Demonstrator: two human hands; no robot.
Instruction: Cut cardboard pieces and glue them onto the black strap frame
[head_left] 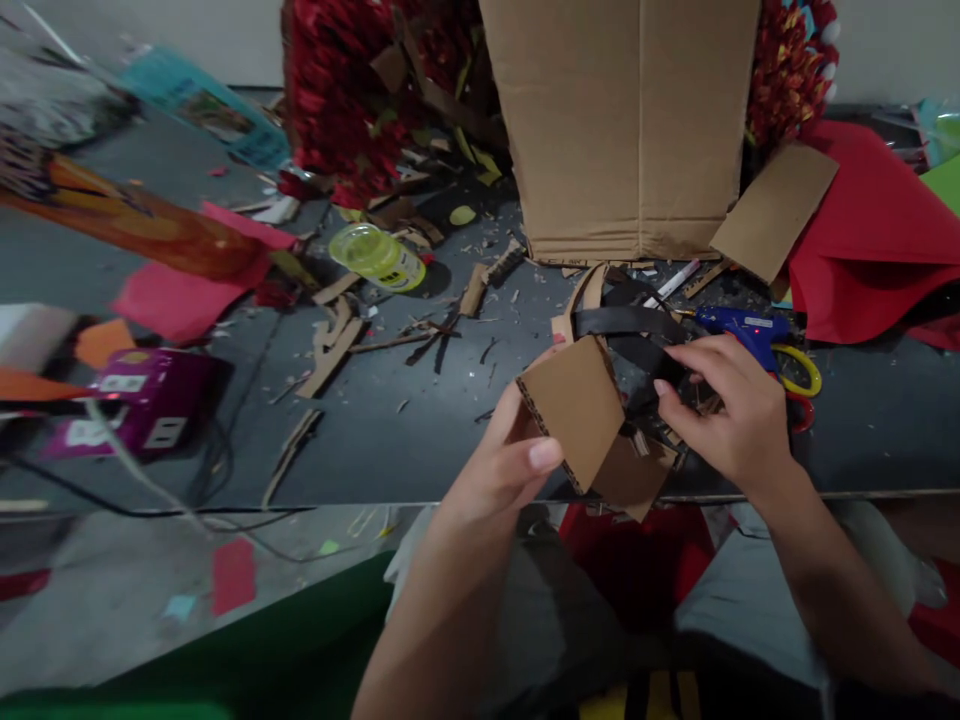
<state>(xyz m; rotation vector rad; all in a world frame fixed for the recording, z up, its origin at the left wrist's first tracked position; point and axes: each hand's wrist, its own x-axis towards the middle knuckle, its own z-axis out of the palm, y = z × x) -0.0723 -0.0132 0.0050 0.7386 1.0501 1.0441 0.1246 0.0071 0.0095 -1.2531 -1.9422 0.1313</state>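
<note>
While the left hand clamped cardboard, the right hand, grip unclear, seemingly adjusted black strips beside this hold, needing steadiness next.

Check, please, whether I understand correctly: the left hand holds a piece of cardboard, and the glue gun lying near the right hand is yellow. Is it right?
Not quite: the glue gun is blue, as the head view shows. It does lie near the right hand, and the left hand holds a piece of cardboard.
</note>
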